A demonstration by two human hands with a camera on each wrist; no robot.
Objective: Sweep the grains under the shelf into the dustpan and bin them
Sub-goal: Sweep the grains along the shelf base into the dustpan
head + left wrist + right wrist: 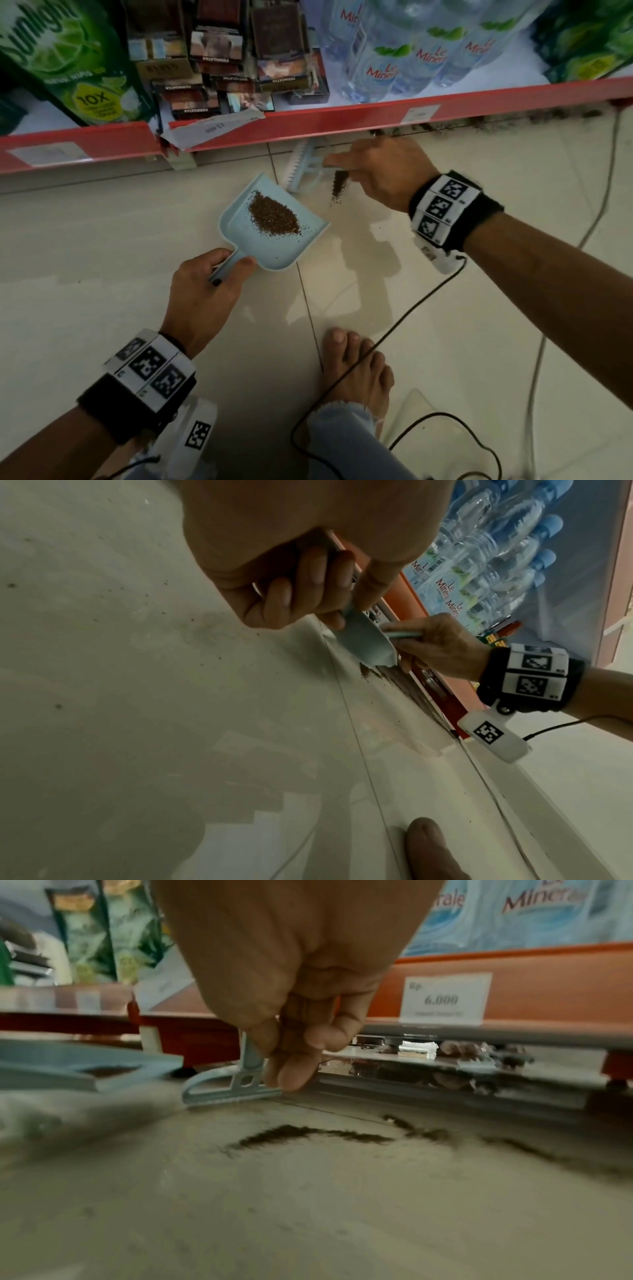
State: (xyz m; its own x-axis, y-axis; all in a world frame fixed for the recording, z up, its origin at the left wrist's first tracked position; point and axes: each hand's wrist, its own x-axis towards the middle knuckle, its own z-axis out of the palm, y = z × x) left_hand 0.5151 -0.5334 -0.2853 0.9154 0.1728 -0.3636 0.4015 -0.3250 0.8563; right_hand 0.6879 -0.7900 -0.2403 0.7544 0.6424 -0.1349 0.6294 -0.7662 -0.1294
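Note:
A light blue dustpan point(239, 226) lies on the tiled floor and holds a pile of brown grains point(274, 214). My left hand point(219, 274) grips its handle from below. To the right, my right hand point(346, 164) pinches the handle of a light blue brush point(301, 168), whose white bristles reach under the red shelf edge point(342, 120). A streak of grains point(339, 183) lies on the floor just under that hand. In the right wrist view the brush point(232, 1088) touches the floor beside the dustpan point(68, 1069), with lines of loose grains point(308, 1134) in front.
The shelf carries water bottles point(411, 61), green detergent packs point(68, 61) and dark small boxes point(222, 68). Dark dirt point(513, 120) lines the gap under the shelf at the right. My bare foot point(356, 370) and a black cable point(411, 308) lie on the tiles near me.

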